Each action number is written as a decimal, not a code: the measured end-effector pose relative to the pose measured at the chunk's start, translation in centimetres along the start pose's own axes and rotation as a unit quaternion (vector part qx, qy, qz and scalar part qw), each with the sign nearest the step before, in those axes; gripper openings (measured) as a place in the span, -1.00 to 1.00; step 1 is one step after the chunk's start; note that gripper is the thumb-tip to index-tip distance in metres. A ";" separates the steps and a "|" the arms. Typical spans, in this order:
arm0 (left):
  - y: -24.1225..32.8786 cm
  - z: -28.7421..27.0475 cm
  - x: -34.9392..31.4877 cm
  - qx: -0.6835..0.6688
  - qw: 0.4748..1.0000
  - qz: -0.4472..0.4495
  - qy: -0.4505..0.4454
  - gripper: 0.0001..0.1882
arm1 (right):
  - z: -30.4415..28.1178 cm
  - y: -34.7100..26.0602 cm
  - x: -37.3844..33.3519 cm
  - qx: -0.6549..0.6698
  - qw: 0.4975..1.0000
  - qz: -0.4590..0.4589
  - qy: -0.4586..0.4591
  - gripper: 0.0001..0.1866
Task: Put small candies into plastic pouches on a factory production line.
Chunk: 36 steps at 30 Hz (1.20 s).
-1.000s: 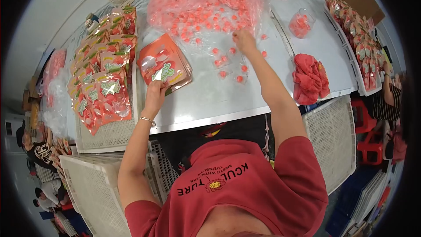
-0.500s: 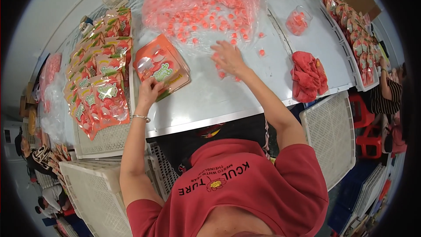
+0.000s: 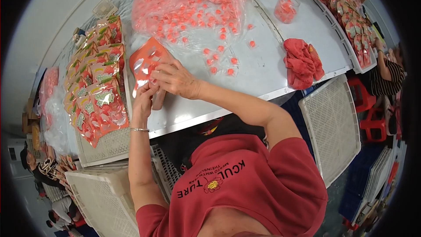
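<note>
A stack of red-orange printed pouches lies on the metal table, and its top pouch [image 3: 149,57] has its near edge between my hands. My left hand [image 3: 144,98] is closed, thumb and fingers pinching that edge. My right hand [image 3: 177,80] reaches across from the right, its bent fingers closed on the same edge beside the left. Fingers hide most of the pouch's near end, so whether its mouth is open I cannot tell. To the right lie several small wrapped red candies [image 3: 213,57]. Beyond them spreads a large clear plastic bag [image 3: 193,11] full of such candies.
Filled pouches [image 3: 103,92] overlap in rows on a white crate at left. A red cloth [image 3: 302,63] and a clear cup of candies [image 3: 286,9] are at right. Another pouch-filled tray [image 3: 344,30] stands far right, near a co-worker in stripes [image 3: 390,70]. Mesh crates [image 3: 331,127] flank me below the table.
My right hand has moved left from the loose candies to the pouch, and its fingers have closed there. My left hand stays at the pouch's near edge. The whole view has shifted slightly.
</note>
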<state>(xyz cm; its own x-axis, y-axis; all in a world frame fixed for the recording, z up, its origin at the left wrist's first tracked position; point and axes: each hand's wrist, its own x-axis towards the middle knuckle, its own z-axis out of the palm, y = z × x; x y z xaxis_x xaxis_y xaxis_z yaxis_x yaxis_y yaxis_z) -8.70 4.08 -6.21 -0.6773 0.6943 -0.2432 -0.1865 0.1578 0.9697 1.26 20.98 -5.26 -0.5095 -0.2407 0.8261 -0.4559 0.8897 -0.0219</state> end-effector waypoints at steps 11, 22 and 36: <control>2.3 3.7 -0.3 0.226 0.944 0.205 0.126 -0.75 | -1.9 -1.6 -0.8 0.036 0.980 0.103 -0.167 -0.93; 3.7 5.2 -2.8 0.226 0.946 0.208 0.101 -0.80 | -10.6 6.4 -6.2 0.210 0.882 0.418 -0.058 -0.83; 4.8 5.9 -5.5 0.161 0.957 0.204 0.127 -0.74 | -4.1 8.0 -10.2 -0.121 0.912 0.310 -0.238 -0.58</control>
<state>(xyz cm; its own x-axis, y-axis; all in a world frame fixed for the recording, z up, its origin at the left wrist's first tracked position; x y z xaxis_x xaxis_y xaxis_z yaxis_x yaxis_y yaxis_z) -1.62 5.16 -0.12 -0.8056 0.5582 0.1983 0.3311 0.1466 0.9321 5.84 32.19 -11.56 -0.9003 0.2483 0.3576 0.1731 0.9579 -0.2291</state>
